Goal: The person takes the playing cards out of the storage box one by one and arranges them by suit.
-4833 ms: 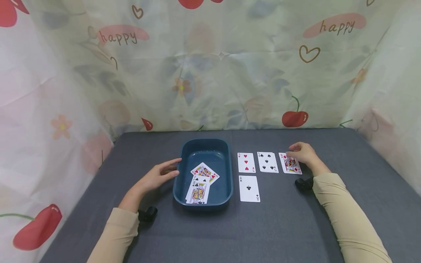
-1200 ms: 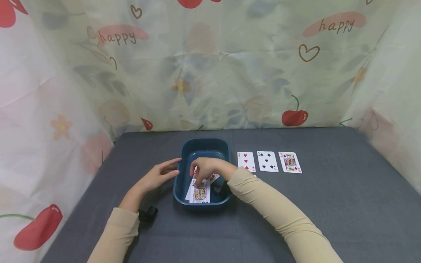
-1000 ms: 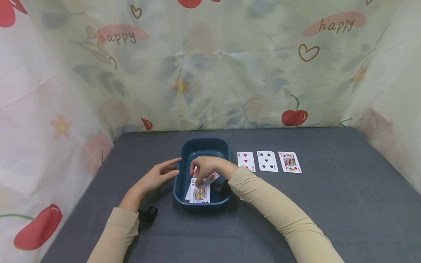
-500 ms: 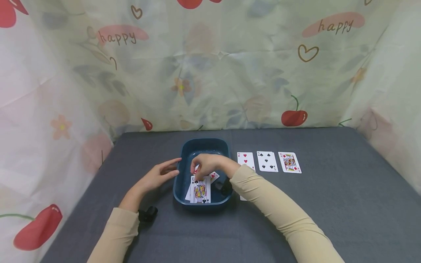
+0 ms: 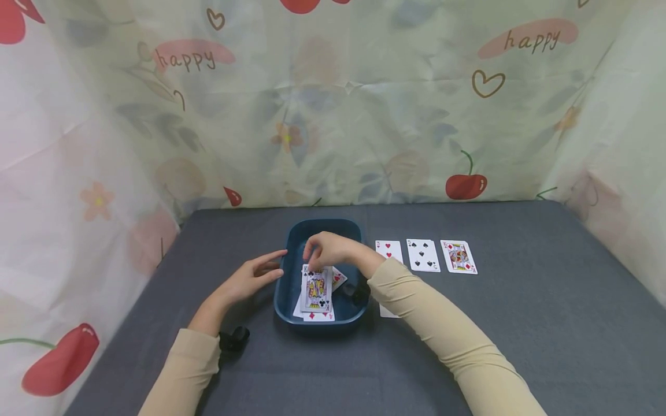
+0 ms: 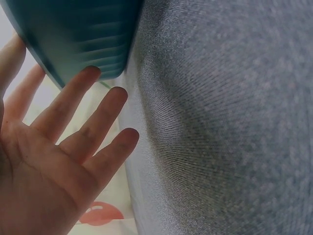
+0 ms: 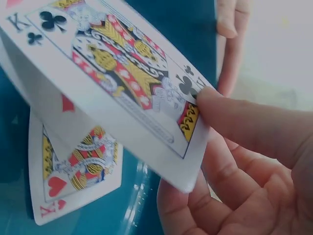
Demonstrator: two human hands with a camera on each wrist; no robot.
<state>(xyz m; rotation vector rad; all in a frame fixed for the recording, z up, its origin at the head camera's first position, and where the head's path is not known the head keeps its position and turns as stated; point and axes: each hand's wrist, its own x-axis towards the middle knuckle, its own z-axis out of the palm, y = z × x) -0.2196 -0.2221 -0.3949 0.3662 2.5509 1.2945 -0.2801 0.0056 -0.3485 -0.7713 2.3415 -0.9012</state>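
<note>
In the head view my right hand (image 5: 330, 248) pinches a king of clubs (image 5: 316, 294) by its far edge, inside a dark blue tray (image 5: 321, 325). The right wrist view shows thumb and fingers on either side of that card, which is lifted at a slant. Below it lie a king of hearts (image 7: 83, 176) and, in the head view, a card with red diamonds (image 5: 318, 317). My left hand (image 5: 254, 278) has its fingers spread at the tray's left rim; in the left wrist view the fingers are extended against the tray's side (image 6: 83, 34).
Right of the tray lie a three of hearts (image 5: 386, 248), a five of spades (image 5: 423, 255) and a king of diamonds (image 5: 459, 257) in a row. An ace of clubs (image 5: 387, 312) is mostly hidden under my right sleeve (image 5: 442, 323). Grey cloth covers the table (image 5: 520, 323).
My right hand came from the king of diamonds into the tray. It has since drawn the king of clubs up and away, uncovering a diamonds card. My left hand has stayed put.
</note>
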